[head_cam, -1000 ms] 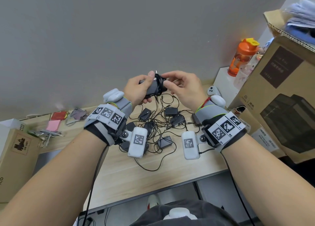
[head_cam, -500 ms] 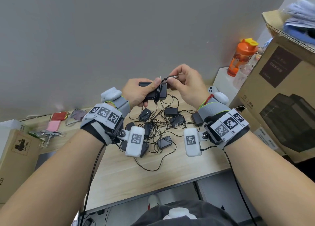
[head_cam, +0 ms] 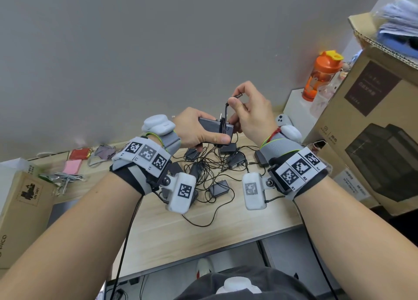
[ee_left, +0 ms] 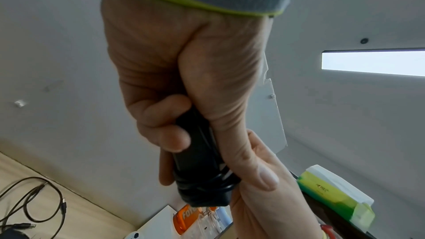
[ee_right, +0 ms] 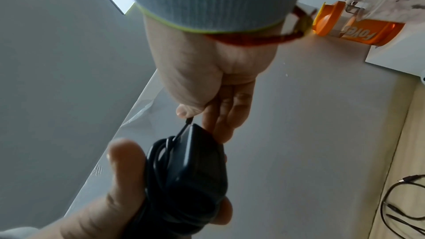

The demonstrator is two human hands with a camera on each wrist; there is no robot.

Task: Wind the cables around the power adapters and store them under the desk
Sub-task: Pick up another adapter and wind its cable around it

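Observation:
My left hand (head_cam: 199,132) grips a black power adapter (head_cam: 214,127) above the desk, its cable wound several times round the body. The same adapter (ee_left: 200,175) fills the left wrist view, coils near its far end. My right hand (head_cam: 246,109) pinches the cable's plug end (head_cam: 237,95) between thumb and forefinger, lifted above the adapter with a short taut length of cable (head_cam: 226,111) between. In the right wrist view the adapter (ee_right: 195,175) sits in the left palm, the cable (ee_right: 184,130) running up to my right thumb.
Several more black adapters with tangled cables (head_cam: 217,170) lie on the wooden desk (head_cam: 203,236). Cardboard boxes stand at the right (head_cam: 373,127) and left (head_cam: 20,211). An orange bottle (head_cam: 321,75) sits on a white block. Small items (head_cam: 74,164) lie at the back left.
My right hand has risen from beside the adapter, drawing the plug end of the cable up above it. My left hand has kept hold of the adapter and dropped slightly.

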